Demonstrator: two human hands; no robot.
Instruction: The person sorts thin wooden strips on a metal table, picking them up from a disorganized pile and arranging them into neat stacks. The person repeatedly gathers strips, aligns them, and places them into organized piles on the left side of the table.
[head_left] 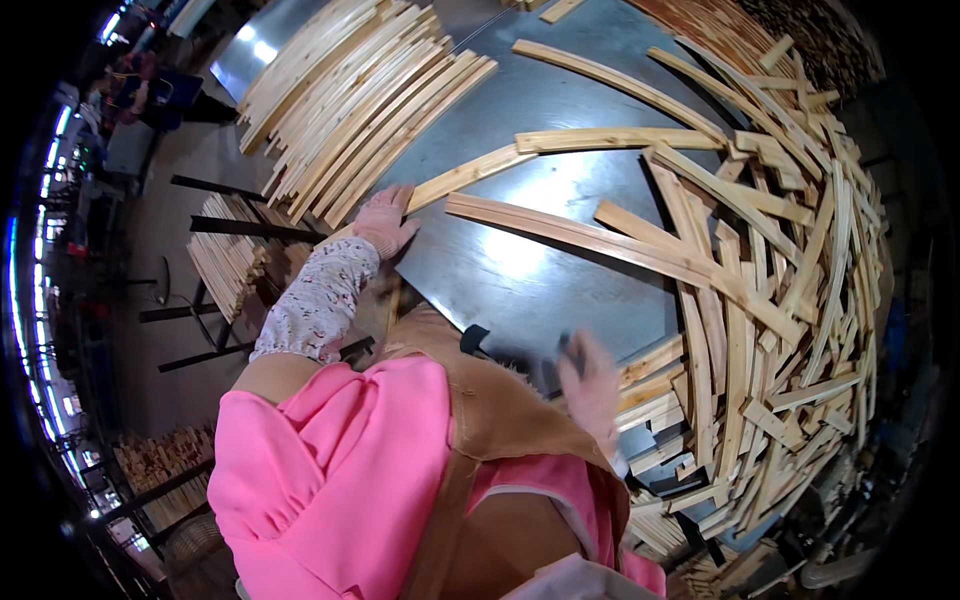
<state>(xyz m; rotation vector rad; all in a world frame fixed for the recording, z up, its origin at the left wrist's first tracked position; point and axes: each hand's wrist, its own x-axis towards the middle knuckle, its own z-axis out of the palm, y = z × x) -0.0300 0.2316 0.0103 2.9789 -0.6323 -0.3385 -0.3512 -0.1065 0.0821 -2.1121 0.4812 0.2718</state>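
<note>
A: Where do we have our left hand?

B: Over a pale board on the metal bench — the board slants away from us, and its far end appears to meet another board. We cannot tell whether that grip is pinching the wood or only resting on it.

A: And our right hand?

B: Blurred, near the bench's near edge, with a small dark thing by its fingertips. We cannot tell how that grip stands.

A: What else do we see?

B: A row of boards beyond our left hand — and a jumbled pile of wood on our right.
</note>
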